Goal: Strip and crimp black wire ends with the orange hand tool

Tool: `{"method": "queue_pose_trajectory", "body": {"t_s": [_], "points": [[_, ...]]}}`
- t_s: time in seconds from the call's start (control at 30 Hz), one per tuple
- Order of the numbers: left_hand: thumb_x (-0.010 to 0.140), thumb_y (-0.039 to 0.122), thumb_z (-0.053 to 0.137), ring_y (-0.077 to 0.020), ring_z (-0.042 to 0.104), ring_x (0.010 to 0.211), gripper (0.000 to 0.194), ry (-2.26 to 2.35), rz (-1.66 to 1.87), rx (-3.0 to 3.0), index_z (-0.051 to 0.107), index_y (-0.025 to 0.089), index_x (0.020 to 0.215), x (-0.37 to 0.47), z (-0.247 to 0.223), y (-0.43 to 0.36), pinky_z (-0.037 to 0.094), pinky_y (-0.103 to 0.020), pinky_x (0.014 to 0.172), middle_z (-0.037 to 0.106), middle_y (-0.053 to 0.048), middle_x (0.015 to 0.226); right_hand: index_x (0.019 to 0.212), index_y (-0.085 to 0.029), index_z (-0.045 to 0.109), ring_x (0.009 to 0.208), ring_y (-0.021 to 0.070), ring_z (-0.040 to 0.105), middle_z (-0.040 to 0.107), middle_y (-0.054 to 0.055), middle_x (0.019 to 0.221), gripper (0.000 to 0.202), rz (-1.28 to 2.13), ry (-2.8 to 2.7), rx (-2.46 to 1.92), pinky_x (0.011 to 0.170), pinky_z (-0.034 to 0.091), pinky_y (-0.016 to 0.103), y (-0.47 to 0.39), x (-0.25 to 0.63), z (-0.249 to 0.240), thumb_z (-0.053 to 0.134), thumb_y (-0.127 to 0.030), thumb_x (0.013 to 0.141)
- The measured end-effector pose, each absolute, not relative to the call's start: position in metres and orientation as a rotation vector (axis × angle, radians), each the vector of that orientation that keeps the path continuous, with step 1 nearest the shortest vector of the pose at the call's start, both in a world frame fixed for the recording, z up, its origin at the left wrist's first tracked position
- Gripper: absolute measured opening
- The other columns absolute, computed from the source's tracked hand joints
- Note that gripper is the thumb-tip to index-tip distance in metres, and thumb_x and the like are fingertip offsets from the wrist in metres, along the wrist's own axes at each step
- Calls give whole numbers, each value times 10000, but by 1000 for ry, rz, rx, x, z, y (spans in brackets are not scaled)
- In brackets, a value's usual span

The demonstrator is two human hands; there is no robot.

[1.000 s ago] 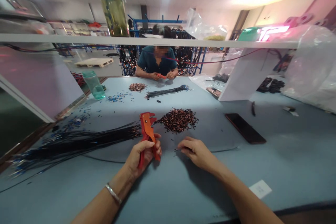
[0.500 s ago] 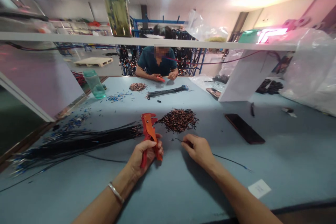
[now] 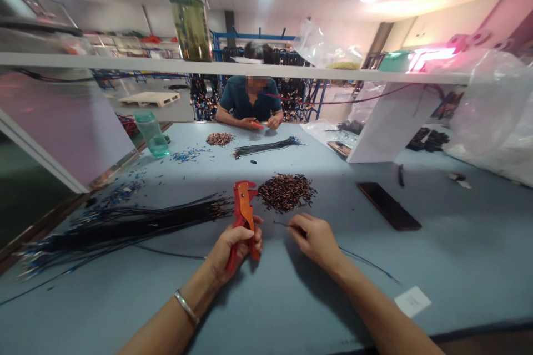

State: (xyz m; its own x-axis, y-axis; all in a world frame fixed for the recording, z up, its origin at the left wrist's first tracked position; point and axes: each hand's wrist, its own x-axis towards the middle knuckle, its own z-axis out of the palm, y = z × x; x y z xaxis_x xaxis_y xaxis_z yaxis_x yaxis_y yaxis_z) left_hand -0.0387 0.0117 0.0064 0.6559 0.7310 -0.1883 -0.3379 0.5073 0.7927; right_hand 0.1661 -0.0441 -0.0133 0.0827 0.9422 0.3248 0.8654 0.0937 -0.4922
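Observation:
My left hand (image 3: 235,245) is wrapped round a red and orange wire stripper (image 3: 244,205), its jaws pointing away from me. Between the pinched fingers of my right hand (image 3: 313,237) is a thin black wire (image 3: 366,262); one end pokes out to the left, and the other trails right to a blue tip. A heap of black and copper-coloured wire scraps (image 3: 287,192) lies just beyond both hands. To the left of the stripper stretches a bundle of black wires (image 3: 154,227), blue-tipped at the near left end and bare at the other.
A dark phone (image 3: 388,206) and a white paper slip (image 3: 412,302) lie on the right. Across the table (image 3: 266,310) a co-worker (image 3: 250,101) sits behind a smaller wire bundle (image 3: 266,147). A green bottle (image 3: 151,134) stands at the left; a white shelf (image 3: 266,68) spans above.
My left hand has shifted slightly right with the wire stripper, nearer the wire end. The small scrap by the wire's tip no longer shows apart. My right hand keeps nearly the same place.

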Motion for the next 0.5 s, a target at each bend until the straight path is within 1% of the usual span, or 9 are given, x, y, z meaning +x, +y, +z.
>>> {"method": "queue_pose_trajectory", "body": {"t_s": [0.13,0.27,0.37,0.5], "points": [[659,178,560,-148,542,583,329,465,562,824,619,122,978,-39,7,7,429,-311,615,571,-24,679,715,-204,653,591,145,547,629,27,721,141,244,-1805,-1690,572,359,234,-47,162,-12,541,-191,800],[621,175,573,-151,554,589,399,389,428,847,626,113,1012,-41,6,4,439,-310,604,585,-35,696,754,-191,619,626,149,542,604,15,690,173,297,-1676,-1635,602,402,234,-49,170,-1,484,-231,854],[602,163,576,-153,557,578,424,373,367,877,632,109,1019,-41,6,2,442,-297,559,590,-37,696,770,-189,577,536,120,459,526,-23,618,196,381,-1563,-1574,518,375,211,-55,175,11,460,-293,887],[583,151,583,-144,556,568,439,352,301,904,645,104,1015,-40,6,0,440,-283,554,601,-38,689,728,-183,563,519,103,380,448,-42,593,182,535,-1391,-1427,485,321,209,-61,174,21,529,-318,845]]}}
